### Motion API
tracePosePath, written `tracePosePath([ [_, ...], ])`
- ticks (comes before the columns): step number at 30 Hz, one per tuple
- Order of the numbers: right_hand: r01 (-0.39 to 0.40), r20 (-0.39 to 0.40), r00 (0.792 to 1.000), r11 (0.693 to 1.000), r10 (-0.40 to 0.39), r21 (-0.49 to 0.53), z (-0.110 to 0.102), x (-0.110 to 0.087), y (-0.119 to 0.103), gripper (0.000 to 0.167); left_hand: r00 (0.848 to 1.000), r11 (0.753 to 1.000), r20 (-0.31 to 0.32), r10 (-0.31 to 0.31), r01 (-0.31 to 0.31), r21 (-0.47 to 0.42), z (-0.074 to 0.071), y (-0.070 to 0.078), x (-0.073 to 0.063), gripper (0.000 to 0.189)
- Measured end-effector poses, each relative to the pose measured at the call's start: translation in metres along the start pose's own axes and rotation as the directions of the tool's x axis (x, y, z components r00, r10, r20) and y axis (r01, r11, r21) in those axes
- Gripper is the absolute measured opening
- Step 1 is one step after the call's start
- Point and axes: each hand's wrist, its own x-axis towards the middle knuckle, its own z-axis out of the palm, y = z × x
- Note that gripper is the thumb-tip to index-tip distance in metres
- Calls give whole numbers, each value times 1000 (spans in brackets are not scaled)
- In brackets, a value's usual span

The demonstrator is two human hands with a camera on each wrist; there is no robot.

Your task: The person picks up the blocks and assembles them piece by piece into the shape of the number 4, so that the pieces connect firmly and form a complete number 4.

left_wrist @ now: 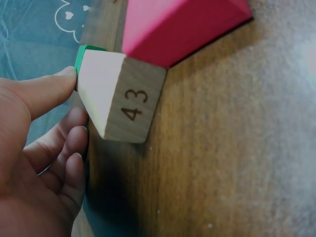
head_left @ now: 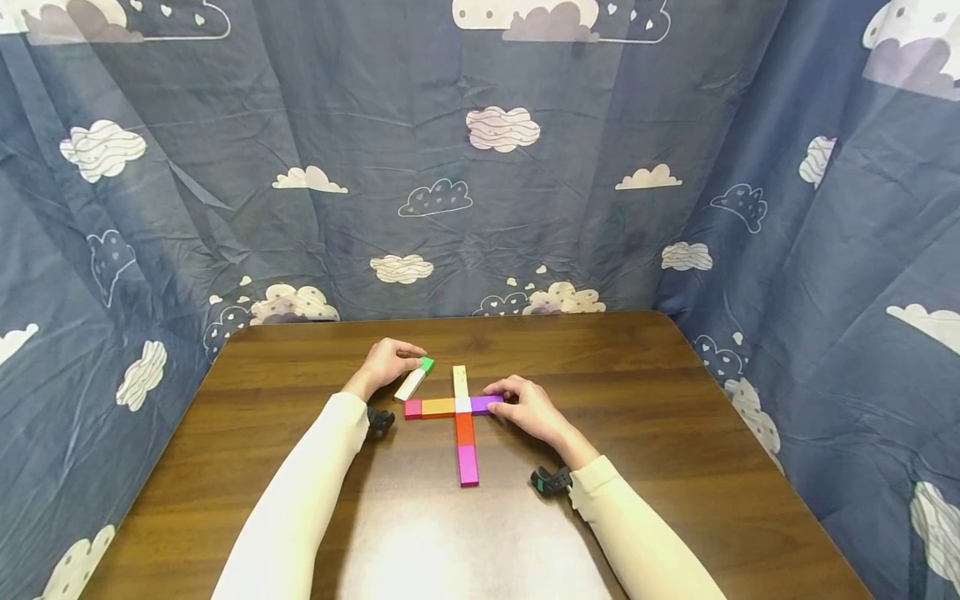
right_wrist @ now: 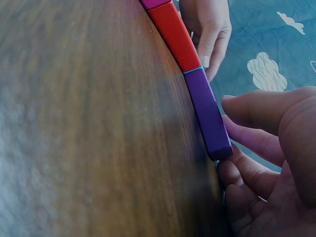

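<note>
In the head view several coloured blocks form a cross on the table. A white block point(head_left: 462, 405) is at its centre, a pale yellow block point(head_left: 460, 382) beyond it, an orange block point(head_left: 438, 407) and a crimson block point(head_left: 413, 409) leftward. A red block point(head_left: 465, 429) and a magenta block point(head_left: 468, 465) run toward me. My right hand point(head_left: 531, 411) holds the outer end of the purple block point(right_wrist: 210, 116), thumb and fingers on either side. Beside the cross, my left hand point(head_left: 386, 364) pinches a green block point(head_left: 427, 364) at the far end of a slanted white bar point(left_wrist: 116, 96) stamped 43.
The brown wooden table point(head_left: 300, 358) ends at a dark blue cloud-patterned curtain point(head_left: 360, 125) behind and at both sides. A black band with a small camera point(head_left: 551, 481) sits at the right wrist, another camera point(head_left: 381, 419) at the left.
</note>
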Motion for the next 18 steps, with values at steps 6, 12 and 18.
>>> tracePosePath([
  [6,-12,17,1000,1000,12,-14,1,-1,1,27,1000,1000,9,-16,16,6,2,-1,-1,26],
  [12,-20,19,1000,1000,20,-20,1,0,3,28,1000,1000,-2,-6,6,2,2,0,-2,26],
  [18,-23,18,1000,1000,24,-15,0,4,4,27,1000,1000,-10,-2,1,-13,0,1,-1,26],
])
